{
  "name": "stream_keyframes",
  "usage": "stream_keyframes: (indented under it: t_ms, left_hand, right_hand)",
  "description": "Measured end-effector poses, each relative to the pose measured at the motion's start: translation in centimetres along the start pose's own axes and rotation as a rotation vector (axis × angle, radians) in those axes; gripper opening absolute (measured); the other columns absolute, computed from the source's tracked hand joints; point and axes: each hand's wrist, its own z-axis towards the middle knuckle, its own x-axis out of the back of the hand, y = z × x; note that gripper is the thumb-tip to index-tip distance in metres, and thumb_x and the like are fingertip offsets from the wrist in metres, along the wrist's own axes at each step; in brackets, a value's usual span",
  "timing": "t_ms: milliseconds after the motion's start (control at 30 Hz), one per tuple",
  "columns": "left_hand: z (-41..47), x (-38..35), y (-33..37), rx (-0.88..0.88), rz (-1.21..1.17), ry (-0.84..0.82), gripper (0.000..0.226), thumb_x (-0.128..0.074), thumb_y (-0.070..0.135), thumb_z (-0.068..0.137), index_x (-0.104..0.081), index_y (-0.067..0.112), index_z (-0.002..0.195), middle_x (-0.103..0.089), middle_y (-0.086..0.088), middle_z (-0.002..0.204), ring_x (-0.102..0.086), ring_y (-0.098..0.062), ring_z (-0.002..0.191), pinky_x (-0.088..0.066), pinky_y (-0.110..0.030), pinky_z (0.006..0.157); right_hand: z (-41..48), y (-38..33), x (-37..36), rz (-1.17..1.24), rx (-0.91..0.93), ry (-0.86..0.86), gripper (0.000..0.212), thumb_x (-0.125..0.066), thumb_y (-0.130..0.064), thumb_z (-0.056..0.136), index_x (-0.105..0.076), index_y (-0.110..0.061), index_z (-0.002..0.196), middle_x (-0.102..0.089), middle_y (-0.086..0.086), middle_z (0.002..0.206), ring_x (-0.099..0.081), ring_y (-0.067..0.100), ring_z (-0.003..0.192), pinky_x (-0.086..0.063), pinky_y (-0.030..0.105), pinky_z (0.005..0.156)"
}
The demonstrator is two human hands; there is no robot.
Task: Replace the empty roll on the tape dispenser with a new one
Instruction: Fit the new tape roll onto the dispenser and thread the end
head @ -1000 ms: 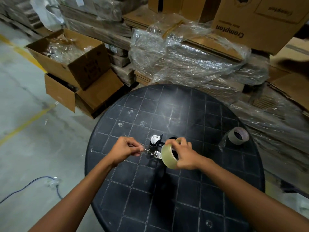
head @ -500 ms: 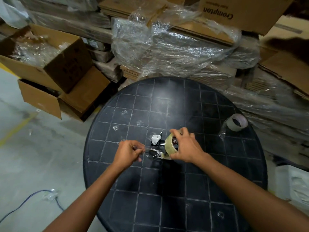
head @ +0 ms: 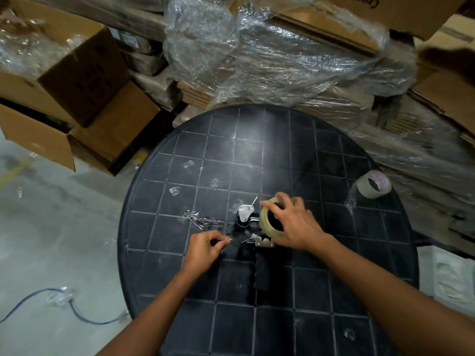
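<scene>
A black tape dispenser (head: 248, 222) with metal plates lies on the round black table (head: 334, 278), its dark handle (head: 262, 273) pointing toward me. My right hand (head: 295, 222) grips a new roll of clear tape (head: 267, 222) seated at the dispenser's right side. My left hand (head: 207, 246) pinches what looks like the loose tape end, drawn leftward from the roll. The empty roll core (head: 374, 183) rests near the table's right rim, with a scrap of clear film beside it.
Open cardboard boxes (head: 77, 80) stand on the floor at the left. Plastic-wrapped stacks of flat cartons (head: 270, 55) crowd the table's far and right sides. A blue cable (head: 77, 312) lies on the concrete floor at lower left.
My right hand has brought the new roll down onto the dispenser and lowered it toward the table. My left hand keeps its pinch and has shifted slightly nearer me. The camera tilted downward.
</scene>
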Motion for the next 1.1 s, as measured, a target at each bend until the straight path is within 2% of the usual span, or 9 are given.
stream_keyframes:
  t_ms: [67, 133, 300, 433, 533, 667, 833, 1100]
  left_hand:
    - [0.1, 0.2, -0.2, -0.024, 0.03, -0.003, 0.004, -0.079, 0.015, 0.078, -0.079, 0.016, 0.082, -0.077, 0.005, 0.079, -0.073, -0.007, 0.073, -0.06, -0.033, 0.073]
    - [0.5, 0.4, -0.1, -0.023, 0.039, 0.005, 0.004, -0.08, 0.016, 0.078, -0.079, 0.017, 0.082, -0.076, 0.011, 0.076, -0.072, -0.006, 0.072, -0.059, -0.031, 0.072]
    - [0.7, 0.4, -0.4, -0.039, 0.064, 0.018, 0.006, -0.081, 0.015, 0.076, -0.079, 0.02, 0.08, -0.067, 0.031, 0.066, -0.071, 0.0, 0.071, -0.058, -0.026, 0.072]
    - [0.4, 0.5, -0.8, -0.026, 0.084, 0.053, 0.013, -0.079, 0.009, 0.077, -0.078, 0.022, 0.079, -0.063, 0.041, 0.067, -0.069, 0.004, 0.077, -0.053, -0.011, 0.072]
    - [0.6, 0.9, -1.0, 0.007, 0.065, 0.087, 0.011, -0.078, 0.01, 0.078, -0.078, 0.021, 0.078, -0.068, 0.031, 0.067, -0.07, 0.002, 0.078, -0.05, -0.009, 0.071]
    - [1.0, 1.7, -0.4, -0.071, 0.108, 0.113, 0.002, -0.079, 0.015, 0.078, -0.078, 0.016, 0.08, -0.077, 0.005, 0.076, -0.069, -0.005, 0.076, -0.053, -0.017, 0.068]
    - [0.8, 2.8, 0.0, -0.252, 0.289, 0.106, 0.004, -0.077, 0.021, 0.08, -0.077, 0.018, 0.082, -0.077, 0.005, 0.077, -0.07, -0.007, 0.066, -0.056, -0.027, 0.064]
    - [1.6, 3.8, 0.9, -0.336, 0.407, 0.174, 0.008, -0.074, 0.022, 0.082, -0.072, 0.014, 0.08, -0.074, 0.0, 0.071, -0.068, -0.018, 0.062, -0.055, -0.031, 0.058]
  right_hand:
    - [0.1, 0.8, 0.0, 0.009, -0.003, -0.028, 0.097, -0.079, -0.028, 0.07, -0.019, -0.046, 0.145, -0.012, 0.004, 0.154, -0.026, 0.04, 0.133, -0.05, 0.06, 0.094]
    - [0.2, 1.3, 0.0, 0.008, 0.006, -0.047, 0.098, -0.077, -0.021, 0.07, -0.019, -0.045, 0.145, -0.007, 0.001, 0.157, -0.019, 0.042, 0.138, -0.049, 0.06, 0.096]
    - [0.6, 1.5, -0.1, 0.053, 0.015, -0.073, 0.098, -0.078, -0.022, 0.072, -0.019, -0.044, 0.147, -0.003, 0.0, 0.16, -0.015, 0.041, 0.142, -0.046, 0.059, 0.101]
    - [0.6, 1.2, -1.0, 0.088, 0.013, -0.07, 0.1, -0.08, -0.023, 0.07, -0.019, -0.046, 0.146, -0.004, 0.001, 0.16, -0.021, 0.04, 0.139, -0.049, 0.054, 0.098]
    - [0.9, 0.9, -1.3, 0.113, 0.004, -0.056, 0.101, -0.08, -0.021, 0.068, -0.021, -0.045, 0.146, -0.006, 0.002, 0.159, -0.022, 0.04, 0.138, -0.05, 0.053, 0.097]
    - [1.1, 0.6, -1.5, 0.158, -0.028, -0.046, 0.102, -0.081, -0.021, 0.067, -0.021, -0.044, 0.146, -0.008, 0.004, 0.158, -0.023, 0.04, 0.138, -0.05, 0.052, 0.098]
    - [0.6, 0.2, -2.2, 0.219, -0.061, -0.021, 0.102, -0.083, -0.02, 0.066, -0.023, -0.043, 0.146, -0.011, 0.003, 0.157, -0.023, 0.039, 0.139, -0.05, 0.052, 0.098]
    - [0.6, -0.5, -2.7, 0.275, -0.1, 0.006, 0.102, -0.085, -0.023, 0.066, -0.023, -0.042, 0.145, -0.011, 0.003, 0.157, -0.023, 0.038, 0.139, -0.051, 0.051, 0.098]
